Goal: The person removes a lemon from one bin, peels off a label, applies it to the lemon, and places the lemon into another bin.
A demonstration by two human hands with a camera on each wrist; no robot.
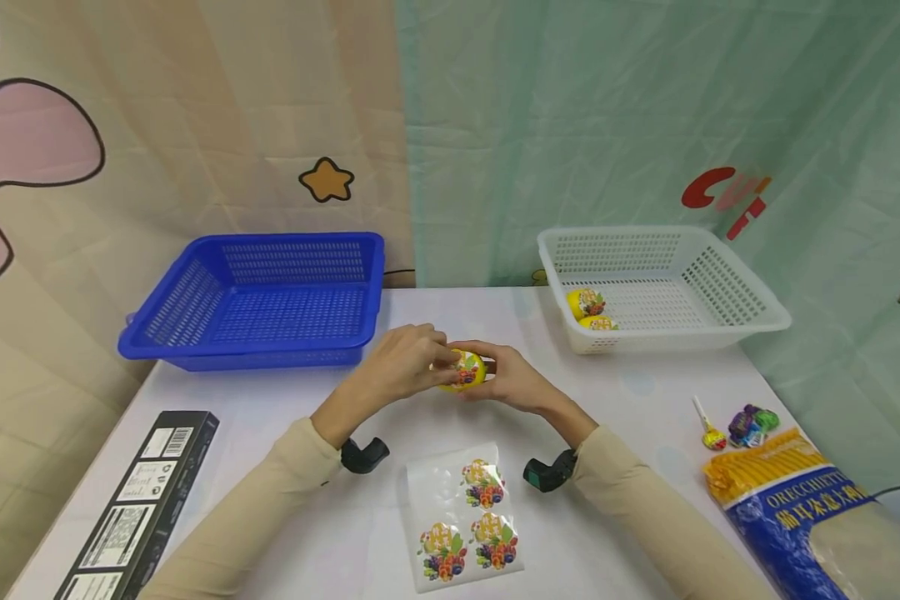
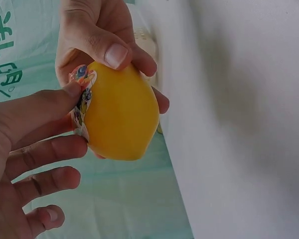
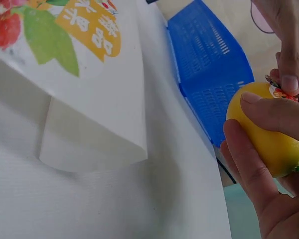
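My right hand (image 1: pixel 513 379) grips a yellow lemon (image 2: pixel 124 114) above the middle of the table, thumb on one side and fingers on the other. A small green stem end shows in the right wrist view. A colourful fruit sticker (image 2: pixel 83 99) lies on the lemon's side, its edge standing slightly off the skin. With fairly straight, spread fingers my left hand (image 1: pixel 401 362) presses that sticker. Below the hands lies a white sticker sheet (image 1: pixel 438 492) with 3 fruit stickers; its edge curls up in the right wrist view.
A blue basket (image 1: pixel 292 337) stands at the back left. The white basket (image 1: pixel 667 337) at the back right holds stickered lemons (image 1: pixel 583 303). Along the left lies a long black box (image 1: pixel 146 492). Lollipops (image 1: pixel 712 437) and an orecchiette bag (image 1: pixel 802 508) lie at the right.
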